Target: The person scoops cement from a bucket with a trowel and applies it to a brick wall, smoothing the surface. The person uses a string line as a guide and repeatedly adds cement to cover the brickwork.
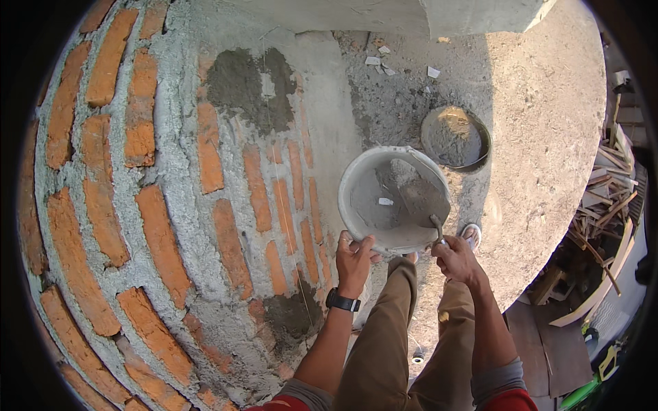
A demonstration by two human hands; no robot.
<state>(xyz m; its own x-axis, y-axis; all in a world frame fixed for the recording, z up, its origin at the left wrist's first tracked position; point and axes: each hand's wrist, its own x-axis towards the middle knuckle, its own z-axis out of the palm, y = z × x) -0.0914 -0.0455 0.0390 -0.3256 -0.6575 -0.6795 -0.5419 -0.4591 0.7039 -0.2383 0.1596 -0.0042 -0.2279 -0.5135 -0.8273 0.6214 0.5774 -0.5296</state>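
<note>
In front of me is a grey bucket (pixel 351 218) with wet grey mortar (pixel 367 195) inside. My left hand (pixel 355 259) grips its near left rim, fingers closed. A trowel (pixel 423 198) is in my right hand (pixel 455 259), which is closed around its handle at the bucket's near right side. The trowel's blade is inside the bucket, smeared with mortar. A small white chip (pixel 385 201) lies on the mortar just left of the blade.
A brick wall (pixel 164 233) rises on the left, with dark wet mortar patches (pixel 236 85) and a thin string (pixel 277 185). Behind the bucket stands a second round container (pixel 485 152) of mortar. White chips (pixel 373 61) litter the ground. Scrap wood (pixel 603 198) lies far right.
</note>
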